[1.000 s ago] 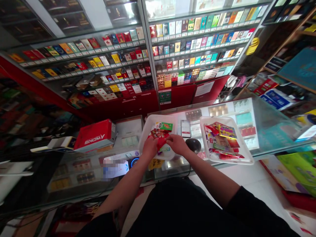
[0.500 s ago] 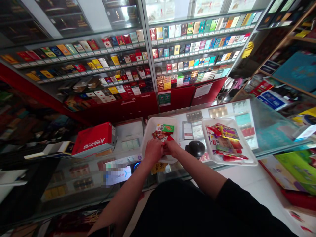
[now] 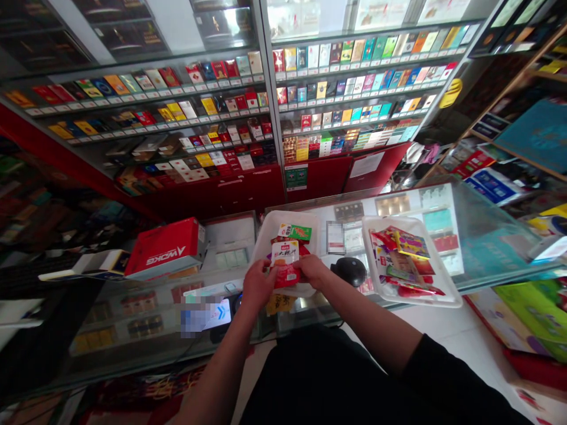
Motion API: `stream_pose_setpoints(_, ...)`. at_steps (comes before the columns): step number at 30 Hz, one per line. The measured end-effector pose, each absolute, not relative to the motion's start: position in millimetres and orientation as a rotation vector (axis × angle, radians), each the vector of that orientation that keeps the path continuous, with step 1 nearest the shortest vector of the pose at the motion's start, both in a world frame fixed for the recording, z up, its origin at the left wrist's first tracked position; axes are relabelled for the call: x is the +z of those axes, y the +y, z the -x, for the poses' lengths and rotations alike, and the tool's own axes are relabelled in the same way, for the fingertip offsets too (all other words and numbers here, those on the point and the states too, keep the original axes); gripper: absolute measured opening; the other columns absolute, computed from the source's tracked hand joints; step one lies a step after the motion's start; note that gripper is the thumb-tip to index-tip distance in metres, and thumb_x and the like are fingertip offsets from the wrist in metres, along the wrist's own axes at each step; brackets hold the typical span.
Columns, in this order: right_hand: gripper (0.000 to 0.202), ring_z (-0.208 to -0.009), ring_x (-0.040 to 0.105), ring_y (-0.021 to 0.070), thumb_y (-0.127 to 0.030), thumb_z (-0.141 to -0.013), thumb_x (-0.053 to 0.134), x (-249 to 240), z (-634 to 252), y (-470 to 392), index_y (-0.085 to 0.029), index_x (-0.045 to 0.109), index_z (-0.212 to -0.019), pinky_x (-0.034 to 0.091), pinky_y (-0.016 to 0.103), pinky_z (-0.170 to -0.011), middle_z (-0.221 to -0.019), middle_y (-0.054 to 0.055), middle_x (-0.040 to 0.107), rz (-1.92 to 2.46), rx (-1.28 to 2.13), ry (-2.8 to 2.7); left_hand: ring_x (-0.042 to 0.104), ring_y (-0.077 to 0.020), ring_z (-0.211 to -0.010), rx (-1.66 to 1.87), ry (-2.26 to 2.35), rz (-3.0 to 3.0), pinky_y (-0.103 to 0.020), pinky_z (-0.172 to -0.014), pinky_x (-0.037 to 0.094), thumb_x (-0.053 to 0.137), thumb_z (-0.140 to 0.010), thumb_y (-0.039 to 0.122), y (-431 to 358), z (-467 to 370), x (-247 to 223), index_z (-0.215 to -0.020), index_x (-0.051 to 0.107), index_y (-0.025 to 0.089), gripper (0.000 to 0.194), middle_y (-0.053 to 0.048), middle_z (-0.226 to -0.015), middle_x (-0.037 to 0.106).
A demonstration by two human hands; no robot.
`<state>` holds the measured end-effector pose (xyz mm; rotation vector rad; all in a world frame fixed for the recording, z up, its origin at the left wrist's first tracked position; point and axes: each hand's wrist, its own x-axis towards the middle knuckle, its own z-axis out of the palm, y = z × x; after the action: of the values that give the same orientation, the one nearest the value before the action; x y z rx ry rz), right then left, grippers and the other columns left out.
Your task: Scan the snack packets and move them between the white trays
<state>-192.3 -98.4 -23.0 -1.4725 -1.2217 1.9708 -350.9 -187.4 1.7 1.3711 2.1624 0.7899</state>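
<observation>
Through my head camera, the biggest thing I see is the wall of shelves (image 3: 270, 77), lined with small boxes. Below it runs the glass counter (image 3: 487, 236), bearing two white trays. The right tray (image 3: 436, 254) holds a heap of bright packets (image 3: 410, 243); the left tray (image 3: 266, 230) sits beneath my hands, and a red box (image 3: 159, 248) stands farther left. My left hand (image 3: 258, 284) has its fingers narrowed on the left edge of a white-and-red pouch (image 3: 286, 258), and my right hand (image 3: 312, 270) grips the right edge. The pouch is over the left tray, its printed front up; I cannot tell whether it touches what lies beneath. A black device (image 3: 349, 271) rests between the trays. Smallest, a green sachet (image 3: 301, 233) lies in the left tray, just beyond the pouch
</observation>
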Motion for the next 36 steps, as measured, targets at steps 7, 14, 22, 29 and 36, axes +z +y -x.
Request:
stream_pose_setpoints(7,0.009,-0.059,0.063,0.0142,-0.015,-0.072,0.067,14,167,-82,-0.018,0.060,-0.076,0.056,0.027,-0.061,-0.067,0.000,0.067,1.367,2.106,-1.138,0.072,-0.0194,-0.076,1.220,1.614,-0.708,-0.033,-0.073,0.057,0.082,-0.067,0.043,-164,356,5,-0.115,0.063,0.015,0.059,-0.005,-0.088,0.076)
stream_pose_setpoints(14,0.001,-0.060,0.054,0.0112,-0.019,-0.073,0.065,28,128,-46,-0.018,0.064,-0.072,0.042,0.022,-0.058,-0.066,-0.004,0.064,1.347,1.343,-1.741,0.069,-0.0163,-0.072,1.278,1.535,-0.844,-0.029,-0.070,0.054,0.083,-0.064,0.042,-131,337,23,-0.103,0.067,0.015,0.049,-0.002,-0.082,0.075)
stream_pose_setpoints(22,0.025,-0.080,0.067,0.0168,-0.013,-0.076,0.065,41,76,-13,-0.022,0.074,-0.098,0.049,0.026,-0.073,-0.089,0.001,0.077,1.300,1.066,-1.987,0.068,-0.0157,-0.071,1.218,1.625,-1.082,-0.027,-0.067,0.054,0.074,-0.073,0.032,-87,301,19,-0.115,0.063,0.019,0.045,0.001,-0.082,0.073)
stream_pose_setpoints(29,0.021,-0.088,0.070,0.0198,-0.013,-0.082,0.065,38,35,-2,-0.022,0.075,-0.099,0.049,0.028,-0.081,-0.095,0.002,0.079,1.390,0.804,-2.074,0.072,-0.0207,-0.094,1.081,1.822,-1.348,-0.034,-0.087,0.056,0.071,-0.081,0.023,-60,265,10,-0.127,0.064,0.022,0.047,-0.002,-0.098,0.077)
stream_pose_setpoints(36,0.020,-0.093,0.071,0.0206,-0.013,-0.086,0.064,14,4,-2,-0.021,0.074,-0.101,0.048,0.028,-0.083,-0.100,0.004,0.079,1.438,0.719,-2.118,0.072,-0.0203,-0.101,0.987,1.852,-1.515,-0.034,-0.095,0.052,0.070,-0.084,0.020,-47,237,-9,-0.128,0.063,0.022,0.045,-0.004,-0.104,0.078)
